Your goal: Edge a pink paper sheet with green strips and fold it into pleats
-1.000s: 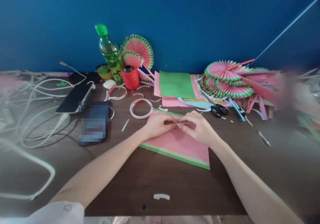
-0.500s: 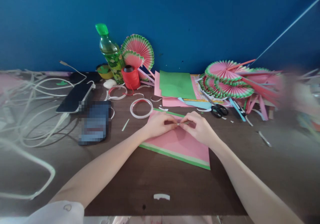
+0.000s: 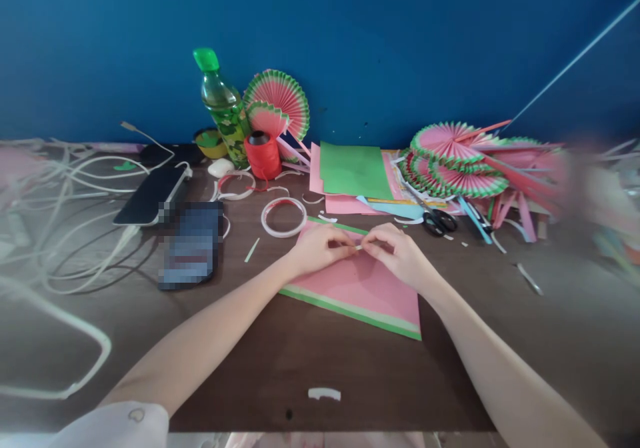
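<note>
The left hand (image 3: 320,248) and right hand (image 3: 400,255) nearly meet over a flat pink paper sheet with green borders (image 3: 360,291), each thumb and forefinger drawn into a close pinch on a tiny whitish strip (image 3: 359,247). The pink sheet lies beneath both hands on the dark brown tabletop (image 3: 250,375). From the strip, a white ring-shaped roll (image 3: 284,235) sits at 10 o'clock, black-handled scissors (image 3: 438,217) at 2.
</note>
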Demonstrator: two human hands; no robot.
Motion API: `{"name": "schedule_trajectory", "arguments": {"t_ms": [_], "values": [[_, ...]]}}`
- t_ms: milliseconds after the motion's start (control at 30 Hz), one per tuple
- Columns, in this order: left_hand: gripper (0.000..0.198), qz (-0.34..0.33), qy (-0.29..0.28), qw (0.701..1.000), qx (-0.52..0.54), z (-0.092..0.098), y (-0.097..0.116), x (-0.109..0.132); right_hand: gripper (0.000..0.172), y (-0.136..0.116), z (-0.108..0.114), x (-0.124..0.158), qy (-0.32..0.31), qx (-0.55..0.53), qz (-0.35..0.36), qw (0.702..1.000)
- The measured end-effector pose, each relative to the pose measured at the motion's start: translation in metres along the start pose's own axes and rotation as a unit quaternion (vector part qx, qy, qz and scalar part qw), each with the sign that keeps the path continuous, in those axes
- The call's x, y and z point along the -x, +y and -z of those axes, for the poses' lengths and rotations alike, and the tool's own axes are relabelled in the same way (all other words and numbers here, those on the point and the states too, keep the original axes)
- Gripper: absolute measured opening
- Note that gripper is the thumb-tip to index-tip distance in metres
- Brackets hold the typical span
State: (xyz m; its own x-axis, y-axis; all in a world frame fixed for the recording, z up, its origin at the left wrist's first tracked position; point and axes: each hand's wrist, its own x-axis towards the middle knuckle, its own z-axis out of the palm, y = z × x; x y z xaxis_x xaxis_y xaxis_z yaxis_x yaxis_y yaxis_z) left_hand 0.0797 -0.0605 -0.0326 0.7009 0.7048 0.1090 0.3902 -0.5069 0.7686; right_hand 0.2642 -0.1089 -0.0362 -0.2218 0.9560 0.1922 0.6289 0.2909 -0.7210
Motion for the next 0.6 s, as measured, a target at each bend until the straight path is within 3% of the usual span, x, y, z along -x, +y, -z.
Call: {"name": "schedule_trajectory", "arguments": {"t_ms": [133,400,600], "values": [[0.018,0.008,-0.008,1.000,0.010,0.001,0.001,0.000,0.018,-0.002,0.001,0.001,0.014,-0.017,-0.008,1.000],[0.014,-0.016,-0.009,0.999,-0.030,-0.001,-0.003,0.000,0.014,-0.011,-0.008,0.002,-0.014,0.065,0.042,0.997],[0.014,-0.026,-0.014,0.999,-0.023,0.000,-0.004,0.000,0.015,-0.008,-0.007,0.002,-0.026,0.034,0.047,0.998]]}}
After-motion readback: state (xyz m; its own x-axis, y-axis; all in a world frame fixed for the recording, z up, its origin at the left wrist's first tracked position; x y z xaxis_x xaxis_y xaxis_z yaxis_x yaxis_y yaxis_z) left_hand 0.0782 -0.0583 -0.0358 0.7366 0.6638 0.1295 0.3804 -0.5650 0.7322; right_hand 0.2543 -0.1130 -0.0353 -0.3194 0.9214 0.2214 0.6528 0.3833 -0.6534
